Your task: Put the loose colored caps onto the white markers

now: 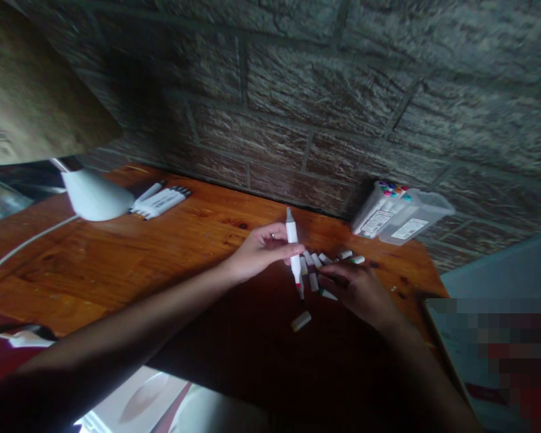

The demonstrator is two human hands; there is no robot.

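My left hand is closed round a white marker, held nearly upright. The marker's top end is grey, and its uncapped lower end shows a red band above a nib. Several loose white marker caps lie on the table just right of the marker. My right hand reaches in over these caps from the right, fingers bent and slightly apart, its fingertips close to them. Whether it touches a cap is hard to make out in the shadow. One more cap lies by itself, nearer to me.
Two clear plastic marker cases stand by the stone wall, one with colourful-ended markers inside. A row of white markers lies beside the white lamp base at left. The wooden table ends at the right. Papers lie below my left arm.
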